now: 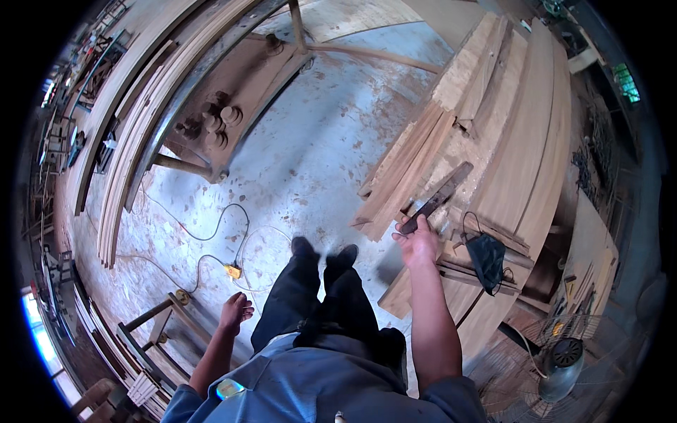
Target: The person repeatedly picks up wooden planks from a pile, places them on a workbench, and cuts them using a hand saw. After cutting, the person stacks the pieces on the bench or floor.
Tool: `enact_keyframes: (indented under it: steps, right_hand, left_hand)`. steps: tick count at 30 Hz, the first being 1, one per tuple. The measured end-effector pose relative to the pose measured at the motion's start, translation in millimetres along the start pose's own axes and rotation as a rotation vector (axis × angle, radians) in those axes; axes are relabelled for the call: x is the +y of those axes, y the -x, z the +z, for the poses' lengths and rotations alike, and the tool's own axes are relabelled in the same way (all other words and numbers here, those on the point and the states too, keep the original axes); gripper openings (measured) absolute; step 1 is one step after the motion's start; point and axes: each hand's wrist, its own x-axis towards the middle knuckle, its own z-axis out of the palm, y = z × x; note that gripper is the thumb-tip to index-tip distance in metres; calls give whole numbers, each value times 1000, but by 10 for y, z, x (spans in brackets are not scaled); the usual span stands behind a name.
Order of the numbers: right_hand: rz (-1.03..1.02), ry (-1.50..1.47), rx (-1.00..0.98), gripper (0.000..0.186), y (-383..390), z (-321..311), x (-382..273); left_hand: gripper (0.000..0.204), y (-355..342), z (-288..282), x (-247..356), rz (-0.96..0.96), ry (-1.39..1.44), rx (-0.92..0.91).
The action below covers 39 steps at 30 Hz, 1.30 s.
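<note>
My right hand (417,242) is closed on the near end of a dark wooden hand plane (446,190). The plane lies slantwise on a workbench, among planks. Left of it rests a stack of narrow reddish-brown wood strips (409,169). A dark face mask (486,259) with loops lies over wood pieces, to the right of my right wrist. Out to my left side hangs my left hand (237,313), fingers loosely bent and a little apart. Nothing shows in it.
Wide boards (525,162) cover the bench on my right. A fan (564,359) stands at the lower right. Cables with a yellow connector (232,271) lie on the floor at left. Long strips (141,134) rest on a metal-edged table, above a shelf holding round brown pieces (215,123).
</note>
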Motion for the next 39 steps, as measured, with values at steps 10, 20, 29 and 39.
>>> enact_keyframes:
  steps: [10,20,29,39]
  right_hand:
    - [124,592,-217,39,1202,-359,771]
    - [-141,1643,-1097,30,2706,583,1517]
    - [-39,1872,-1375,31,2708,736,1532]
    - [141,2074,-1491,25,2583,1078,1508]
  left_hand:
    - [56,337,-220,-248,338,-259,-63]
    - [45,1576,-1179,-384,386,-546,-496]
    - [36,2105,-1870,-837,277,-694,-377]
    - [37,1929,-1593,-374,143,-641,-329]
